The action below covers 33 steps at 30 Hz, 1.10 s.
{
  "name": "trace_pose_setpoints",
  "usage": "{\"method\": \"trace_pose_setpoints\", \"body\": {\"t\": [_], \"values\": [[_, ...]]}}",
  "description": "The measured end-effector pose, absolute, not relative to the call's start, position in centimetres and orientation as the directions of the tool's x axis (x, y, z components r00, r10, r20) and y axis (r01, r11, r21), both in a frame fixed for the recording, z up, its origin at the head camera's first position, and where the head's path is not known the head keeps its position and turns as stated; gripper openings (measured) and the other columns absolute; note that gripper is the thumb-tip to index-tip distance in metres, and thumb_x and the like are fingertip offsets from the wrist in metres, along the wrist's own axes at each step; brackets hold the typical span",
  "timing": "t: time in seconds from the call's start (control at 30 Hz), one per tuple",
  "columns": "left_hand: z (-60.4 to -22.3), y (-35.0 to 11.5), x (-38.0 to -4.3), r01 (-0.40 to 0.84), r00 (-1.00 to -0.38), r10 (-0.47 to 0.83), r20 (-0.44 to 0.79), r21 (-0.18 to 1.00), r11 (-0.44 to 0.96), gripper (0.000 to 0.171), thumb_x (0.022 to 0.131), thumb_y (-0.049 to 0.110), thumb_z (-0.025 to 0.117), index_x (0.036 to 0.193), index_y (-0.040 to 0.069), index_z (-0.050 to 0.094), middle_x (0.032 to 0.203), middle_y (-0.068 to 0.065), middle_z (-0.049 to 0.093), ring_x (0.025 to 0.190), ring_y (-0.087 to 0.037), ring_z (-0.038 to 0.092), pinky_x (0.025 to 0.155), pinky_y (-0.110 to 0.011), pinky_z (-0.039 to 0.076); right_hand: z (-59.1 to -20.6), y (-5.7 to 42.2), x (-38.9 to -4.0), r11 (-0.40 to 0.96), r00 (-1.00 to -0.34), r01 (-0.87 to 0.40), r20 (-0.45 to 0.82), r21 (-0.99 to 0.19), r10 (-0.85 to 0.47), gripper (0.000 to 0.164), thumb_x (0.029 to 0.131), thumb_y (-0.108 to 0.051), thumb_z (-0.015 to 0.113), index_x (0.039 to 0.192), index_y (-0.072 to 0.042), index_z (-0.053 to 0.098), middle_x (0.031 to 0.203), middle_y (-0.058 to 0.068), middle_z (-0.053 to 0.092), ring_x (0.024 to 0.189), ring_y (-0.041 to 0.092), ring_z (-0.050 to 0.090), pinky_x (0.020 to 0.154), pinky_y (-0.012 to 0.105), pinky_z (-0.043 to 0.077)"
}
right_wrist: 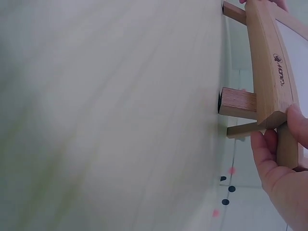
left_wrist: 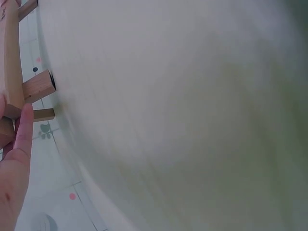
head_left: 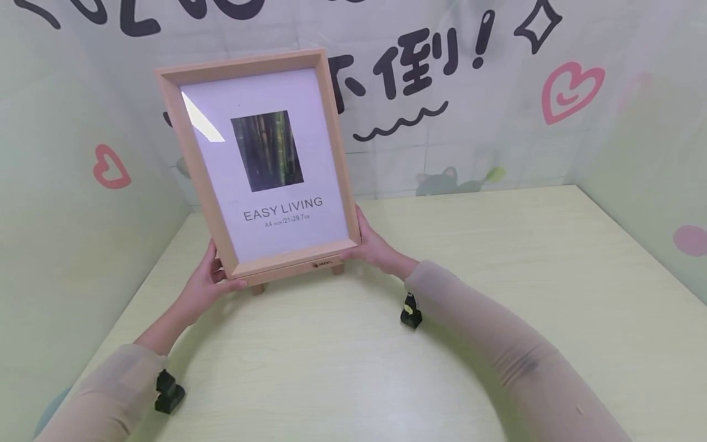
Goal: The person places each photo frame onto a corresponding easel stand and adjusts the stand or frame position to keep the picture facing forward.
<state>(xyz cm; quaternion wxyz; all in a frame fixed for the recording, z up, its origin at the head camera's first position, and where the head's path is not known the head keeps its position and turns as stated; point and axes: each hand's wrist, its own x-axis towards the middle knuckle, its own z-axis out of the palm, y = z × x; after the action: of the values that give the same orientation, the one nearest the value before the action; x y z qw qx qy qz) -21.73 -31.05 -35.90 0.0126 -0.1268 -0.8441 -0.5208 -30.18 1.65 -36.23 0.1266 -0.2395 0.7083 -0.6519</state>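
Note:
A light-wood picture frame (head_left: 337,159) leans back on a small wooden easel (head_left: 293,268), a bamboo picture and "EASY LIVING" printed on its white sheet. My left hand (head_left: 207,279) grips the lower left corner, thumb along the easel's front ledge and fingers behind the side. At the lower right corner my right hand (head_left: 378,245) holds on, its thumb in front where frame and ledge meet. The right wrist view shows the easel leg (right_wrist: 238,102) close to the tabletop, below the ledge. In the left wrist view, a finger (left_wrist: 25,125) lies by the ledge's end.
The pale wooden table (head_left: 497,294) spreads in front and to the right. A printed white backdrop (head_left: 386,166) with dark lettering stands behind it. Black wrist devices (head_left: 411,312) hang under both sleeves, close over the table.

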Motion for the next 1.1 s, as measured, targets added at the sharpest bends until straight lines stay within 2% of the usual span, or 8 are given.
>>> {"method": "trace_pose_setpoints", "body": {"t": [0.3, 0.53, 0.73, 0.87, 1.0, 1.1], "values": [[-35.80, -30.89, -21.70, 0.223, -0.969, 0.194, 0.154, 0.880, 0.418, 0.107, 0.079, 0.002, 0.068, 0.145, 0.038, -0.008, 0.125, -0.030, 0.038, 0.093, 0.004, 0.054, 0.077, -0.013, 0.049, -36.19, 1.45, -30.41, 0.075, -0.858, -0.172, 0.112, -0.982, -0.502, 0.113, 0.070, 0.014, 0.066, 0.147, -0.025, -0.007, 0.151, 0.010, 0.011, 0.130, 0.035, 0.029, 0.110, 0.044, 0.024], [-35.78, -30.95, -21.62, 0.215, -0.971, 0.187, 0.147, 0.881, 0.422, 0.102, 0.080, 0.002, 0.068, 0.147, 0.033, -0.003, 0.123, -0.023, 0.041, 0.093, 0.003, 0.055, 0.077, -0.013, 0.050, -36.04, 1.64, -30.24, 0.045, -0.823, -0.178, 0.123, -0.983, -0.555, 0.109, 0.074, 0.013, 0.063, 0.147, -0.023, -0.010, 0.152, 0.009, 0.003, 0.130, 0.034, 0.029, 0.112, 0.043, 0.020], [-35.76, -31.05, -21.72, 0.203, -0.972, 0.196, 0.131, 0.888, 0.413, 0.101, 0.080, 0.001, 0.068, 0.147, 0.029, -0.003, 0.127, -0.027, 0.037, 0.094, 0.004, 0.054, 0.079, -0.013, 0.049, -35.96, 1.70, -30.04, 0.097, -0.822, -0.187, 0.102, -0.978, -0.560, 0.104, 0.076, 0.009, 0.062, 0.147, -0.023, -0.009, 0.151, 0.012, 0.010, 0.131, 0.034, 0.029, 0.112, 0.045, 0.017], [-35.78, -31.22, -21.89, 0.178, -0.973, 0.211, 0.096, 0.893, 0.413, 0.096, 0.081, 0.003, 0.066, 0.148, 0.021, 0.000, 0.129, -0.032, 0.035, 0.094, 0.006, 0.053, 0.081, -0.014, 0.049, -36.09, 1.88, -30.08, 0.073, -0.806, -0.148, 0.077, -0.986, -0.587, 0.101, 0.079, 0.007, 0.061, 0.147, -0.025, -0.007, 0.147, 0.013, 0.021, 0.127, 0.033, 0.036, 0.110, 0.046, 0.024], [-35.68, -31.53, -21.93, 0.166, -0.974, 0.213, 0.073, 0.875, 0.455, 0.084, 0.086, 0.010, 0.063, 0.148, 0.015, 0.005, 0.129, -0.032, 0.038, 0.093, 0.007, 0.053, 0.080, -0.013, 0.049, -36.27, 2.21, -30.14, 0.056, -0.779, -0.075, 0.023, -0.996, -0.626, 0.095, 0.083, 0.003, 0.060, 0.147, -0.026, -0.004, 0.143, 0.014, 0.033, 0.123, 0.033, 0.043, 0.103, 0.046, 0.036], [-35.39, -31.69, -21.83, 0.151, -0.977, 0.204, 0.058, 0.865, 0.478, 0.078, 0.089, 0.015, 0.059, 0.148, 0.012, 0.007, 0.129, -0.031, 0.039, 0.093, 0.009, 0.052, 0.079, -0.012, 0.048, -36.24, 2.35, -30.14, 0.076, -0.778, -0.042, -0.015, -0.996, -0.629, 0.087, 0.086, 0.002, 0.057, 0.148, -0.023, 0.001, 0.140, 0.018, 0.037, 0.123, 0.034, 0.043, 0.099, 0.044, 0.041]]}}
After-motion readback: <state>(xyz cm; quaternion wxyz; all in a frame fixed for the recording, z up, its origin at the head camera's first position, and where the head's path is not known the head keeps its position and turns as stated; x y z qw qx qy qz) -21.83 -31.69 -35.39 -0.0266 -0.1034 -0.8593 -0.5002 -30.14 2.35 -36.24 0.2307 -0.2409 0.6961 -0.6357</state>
